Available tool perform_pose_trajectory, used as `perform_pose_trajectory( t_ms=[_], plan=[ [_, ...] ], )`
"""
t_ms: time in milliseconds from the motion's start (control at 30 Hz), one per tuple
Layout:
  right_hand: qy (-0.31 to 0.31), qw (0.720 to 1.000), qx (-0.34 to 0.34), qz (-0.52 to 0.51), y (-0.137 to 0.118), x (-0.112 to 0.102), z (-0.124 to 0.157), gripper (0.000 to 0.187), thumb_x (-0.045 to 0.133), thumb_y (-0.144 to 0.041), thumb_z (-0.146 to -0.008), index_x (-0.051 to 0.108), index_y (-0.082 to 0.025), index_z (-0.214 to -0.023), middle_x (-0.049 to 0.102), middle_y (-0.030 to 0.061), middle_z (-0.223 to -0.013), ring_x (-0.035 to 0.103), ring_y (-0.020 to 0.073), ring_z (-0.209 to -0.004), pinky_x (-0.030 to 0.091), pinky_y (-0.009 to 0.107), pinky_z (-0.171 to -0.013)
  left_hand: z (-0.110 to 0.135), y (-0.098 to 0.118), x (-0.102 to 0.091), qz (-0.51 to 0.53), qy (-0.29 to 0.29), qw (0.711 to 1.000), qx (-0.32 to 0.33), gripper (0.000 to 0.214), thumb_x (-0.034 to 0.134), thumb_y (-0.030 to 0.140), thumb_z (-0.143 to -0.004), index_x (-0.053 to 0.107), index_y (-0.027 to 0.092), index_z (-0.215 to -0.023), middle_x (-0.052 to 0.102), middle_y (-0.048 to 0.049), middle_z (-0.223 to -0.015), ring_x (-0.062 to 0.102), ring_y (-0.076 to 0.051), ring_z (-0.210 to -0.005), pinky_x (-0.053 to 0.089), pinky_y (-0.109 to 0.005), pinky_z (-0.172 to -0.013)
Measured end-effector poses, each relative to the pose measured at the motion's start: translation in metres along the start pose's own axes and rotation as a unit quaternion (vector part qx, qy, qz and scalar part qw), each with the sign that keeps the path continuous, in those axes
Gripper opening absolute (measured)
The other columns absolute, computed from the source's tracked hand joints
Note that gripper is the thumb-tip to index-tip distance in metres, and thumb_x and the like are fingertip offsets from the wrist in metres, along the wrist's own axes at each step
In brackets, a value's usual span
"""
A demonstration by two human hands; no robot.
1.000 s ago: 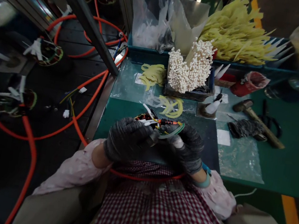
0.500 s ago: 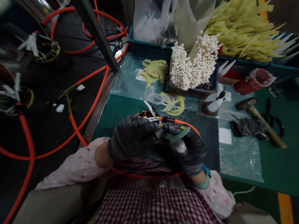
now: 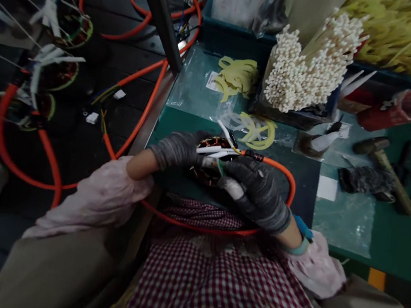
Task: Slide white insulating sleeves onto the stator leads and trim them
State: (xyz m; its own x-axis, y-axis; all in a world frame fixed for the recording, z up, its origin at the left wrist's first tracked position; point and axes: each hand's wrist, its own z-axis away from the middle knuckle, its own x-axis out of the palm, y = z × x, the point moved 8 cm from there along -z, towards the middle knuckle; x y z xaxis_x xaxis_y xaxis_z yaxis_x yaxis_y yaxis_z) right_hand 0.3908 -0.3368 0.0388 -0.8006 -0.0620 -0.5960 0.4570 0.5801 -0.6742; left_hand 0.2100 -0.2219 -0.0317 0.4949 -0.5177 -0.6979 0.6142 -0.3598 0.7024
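A round motor stator (image 3: 206,175) with copper-coloured windings stands on the bench before me. White sleeves (image 3: 218,151) over its leads lie across its top, joined to an orange cable (image 3: 282,168). My left hand (image 3: 181,149), in a grey glove, grips the stator's left side, its fingertips mostly hidden behind the leads. From the right, my right hand (image 3: 259,189), also gloved and with white wrapping on the thumb, is closed in a pinch on a small green strip (image 3: 221,167) at the stator's upper right edge.
Beyond the hands lie pale yellow strips (image 3: 239,77) and a box of thin white tubes (image 3: 304,76). A hammer (image 3: 390,172), scissors (image 3: 409,172) and a red container (image 3: 397,112) are at right. More wired stators (image 3: 62,72) and looped orange cables (image 3: 137,132) fill the left.
My view has shifted, so the bench items sit further right and higher. My left hand has moved left, baring the windings. The green strip in my right hand has come down to the stator.
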Motion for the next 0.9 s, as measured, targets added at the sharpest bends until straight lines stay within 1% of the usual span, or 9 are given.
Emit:
perform_pose_trajectory(
  t_ms=[67,100,233,333,433,567,700,767,900],
  plan=[
    [-0.034,0.995,0.012,0.097,-0.005,0.017,0.0,0.035,0.058,-0.04,-0.123,0.083,-0.026,-0.143,0.087,0.0117,-0.132,0.082,0.0275,-0.121,0.069,0.043,-0.109,-0.01,-0.003,0.008,0.006,-0.064,0.998,-0.02,0.073,0.087,0.075,-0.091,0.082,0.023,-0.144,0.089,-0.0111,-0.12,0.085,-0.038,-0.104,0.07,-0.056,-0.098],
    [-0.053,0.988,0.029,0.145,-0.005,0.027,0.0,0.033,0.06,-0.037,-0.122,0.085,-0.026,-0.141,0.087,0.0126,-0.13,0.082,0.0289,-0.12,0.068,0.045,-0.107,-0.012,-0.004,0.011,0.022,-0.074,0.997,-0.028,0.07,0.086,0.072,-0.093,0.082,0.023,-0.142,0.089,-0.0111,-0.122,0.084,-0.038,-0.106,0.069,-0.056,-0.1],
    [-0.085,0.962,0.101,0.237,0.0,0.054,0.007,0.03,0.07,-0.03,-0.116,0.087,-0.028,-0.141,0.087,0.0132,-0.125,0.078,0.0331,-0.118,0.066,0.047,-0.102,0.0,-0.01,0.016,0.209,0.017,0.977,-0.047,0.065,0.094,0.07,-0.088,0.081,0.021,-0.129,0.086,-0.0116,-0.122,0.082,-0.037,-0.11,0.069,-0.054,-0.103],
    [-0.082,0.968,0.079,0.225,-0.008,0.056,0.015,0.028,0.072,-0.031,-0.116,0.089,-0.029,-0.138,0.088,0.011,-0.129,0.078,0.0311,-0.119,0.064,0.046,-0.106,0.027,-0.004,0.028,0.338,0.108,0.934,-0.042,0.073,0.101,0.071,-0.082,0.076,0.021,-0.129,0.084,-0.0125,-0.127,0.081,-0.037,-0.117,0.069,-0.057,-0.105],
    [-0.063,0.971,0.047,0.224,-0.021,0.053,0.024,0.024,0.07,-0.031,-0.116,0.092,-0.03,-0.127,0.09,0.0088,-0.127,0.077,0.0302,-0.119,0.063,0.045,-0.106,0.056,0.006,0.039,0.382,0.182,0.905,-0.037,0.078,0.107,0.068,-0.079,0.071,0.024,-0.132,0.081,-0.0116,-0.134,0.079,-0.037,-0.125,0.066,-0.061,-0.112],
    [-0.051,0.967,0.039,0.248,-0.031,0.057,0.03,0.026,0.069,-0.027,-0.117,0.094,-0.034,-0.114,0.09,0.0055,-0.118,0.076,0.03,-0.12,0.063,0.046,-0.105,0.078,0.01,0.046,0.394,0.237,0.887,-0.029,0.072,0.108,0.062,-0.08,0.072,0.033,-0.135,0.076,-0.0052,-0.142,0.074,-0.036,-0.137,0.062,-0.061,-0.121],
    [-0.04,0.963,0.037,0.265,-0.034,0.062,0.03,0.028,0.07,-0.024,-0.116,0.095,-0.035,-0.111,0.09,0.0055,-0.111,0.076,0.0287,-0.121,0.063,0.044,-0.103,0.081,0.004,0.046,0.39,0.254,0.885,0.025,0.068,0.107,0.061,-0.084,0.074,0.035,-0.137,0.076,-0.0026,-0.141,0.077,-0.032,-0.132,0.066,-0.053,-0.116],
    [-0.041,0.96,0.043,0.275,-0.033,0.064,0.03,0.03,0.067,-0.026,-0.117,0.095,-0.035,-0.111,0.09,0.0055,-0.109,0.078,0.0289,-0.117,0.066,0.044,-0.101,0.082,0.002,0.042,0.386,0.248,0.887,0.057,0.074,0.107,0.066,-0.08,0.075,0.035,-0.14,0.076,-0.0033,-0.142,0.076,-0.032,-0.135,0.066,-0.052,-0.119],
    [-0.094,0.954,0.091,0.269,-0.027,0.068,0.03,0.029,0.065,-0.033,-0.117,0.093,-0.035,-0.122,0.091,0.0069,-0.122,0.08,0.0333,-0.122,0.069,0.051,-0.102,0.09,-0.002,0.036,0.317,0.179,0.929,0.072,0.102,0.108,0.074,-0.073,0.067,0.039,-0.159,0.066,-0.0075,-0.166,0.064,-0.039,-0.156,0.055,-0.058,-0.136]
  ],
)
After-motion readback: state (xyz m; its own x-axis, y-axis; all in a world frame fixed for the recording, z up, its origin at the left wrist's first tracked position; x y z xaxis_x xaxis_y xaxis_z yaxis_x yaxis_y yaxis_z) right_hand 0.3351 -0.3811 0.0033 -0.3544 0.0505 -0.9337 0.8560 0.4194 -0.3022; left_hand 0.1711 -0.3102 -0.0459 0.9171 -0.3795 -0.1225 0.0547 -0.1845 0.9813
